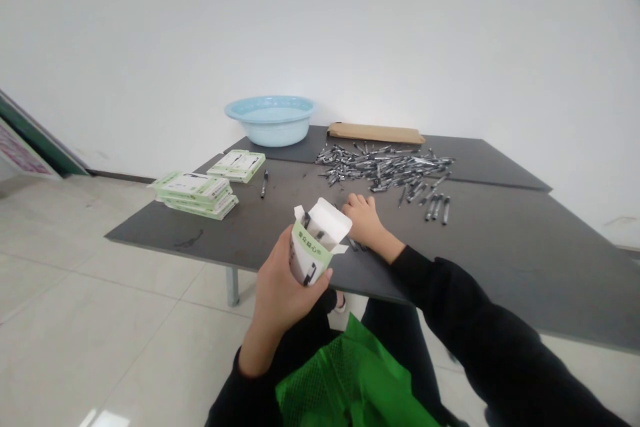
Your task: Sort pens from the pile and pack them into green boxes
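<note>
My left hand is wrapped round a small white and green box, tilted, its white flap open at the top. Something dark shows inside the box. Just right of the flap, my right hand rests low over the table with bent fingers; what they hold, if anything, is hidden. A few pens lie on the table beneath that hand. Farther back is a large heap of dark and clear pens, with several pens lying apart at its near right side.
Green and white boxes are stacked at the table's left, with more boxes behind and a single pen beside them. A blue basin and a flat brown cardboard piece lie at the back of the dark table.
</note>
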### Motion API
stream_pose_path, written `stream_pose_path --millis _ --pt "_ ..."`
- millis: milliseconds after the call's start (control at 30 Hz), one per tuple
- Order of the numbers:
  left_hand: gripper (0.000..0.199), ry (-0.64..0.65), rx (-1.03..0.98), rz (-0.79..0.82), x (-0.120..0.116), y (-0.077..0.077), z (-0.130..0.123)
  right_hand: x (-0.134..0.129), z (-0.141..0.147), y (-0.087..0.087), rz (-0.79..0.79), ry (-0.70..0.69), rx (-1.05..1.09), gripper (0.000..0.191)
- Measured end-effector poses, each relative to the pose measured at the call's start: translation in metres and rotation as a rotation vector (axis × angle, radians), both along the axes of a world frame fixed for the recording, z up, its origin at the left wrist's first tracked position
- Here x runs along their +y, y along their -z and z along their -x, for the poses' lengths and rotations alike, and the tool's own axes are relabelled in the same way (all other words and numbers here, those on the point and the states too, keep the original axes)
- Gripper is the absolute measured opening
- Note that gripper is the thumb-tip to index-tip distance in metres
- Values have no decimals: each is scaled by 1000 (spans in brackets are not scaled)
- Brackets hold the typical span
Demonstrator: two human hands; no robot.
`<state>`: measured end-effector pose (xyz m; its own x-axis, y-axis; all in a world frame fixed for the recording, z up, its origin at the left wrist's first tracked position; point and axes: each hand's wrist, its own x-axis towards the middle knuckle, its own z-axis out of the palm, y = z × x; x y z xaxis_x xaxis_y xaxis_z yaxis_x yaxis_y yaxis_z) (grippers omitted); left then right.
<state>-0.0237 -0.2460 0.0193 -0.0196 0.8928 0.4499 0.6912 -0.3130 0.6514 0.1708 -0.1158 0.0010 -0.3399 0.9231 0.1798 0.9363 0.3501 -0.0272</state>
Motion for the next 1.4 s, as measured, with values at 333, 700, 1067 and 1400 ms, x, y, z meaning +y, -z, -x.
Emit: stream_pose_path --millis 333,700,1067,1400 --pt "74 23 18 4 4 8 -4 0 -2 -17 -33 44 298 23" --pt "79 43 15 32 5 13 -6 -58 -25 -102 -135 -245 1373 34" --pt "79 83 -21 1 3 11 -7 -81 17 -106 1 -554 1432 73" --pt "77 96 -37 -12 0 6 -11 -90 27 -92 20 -468 1261 75"
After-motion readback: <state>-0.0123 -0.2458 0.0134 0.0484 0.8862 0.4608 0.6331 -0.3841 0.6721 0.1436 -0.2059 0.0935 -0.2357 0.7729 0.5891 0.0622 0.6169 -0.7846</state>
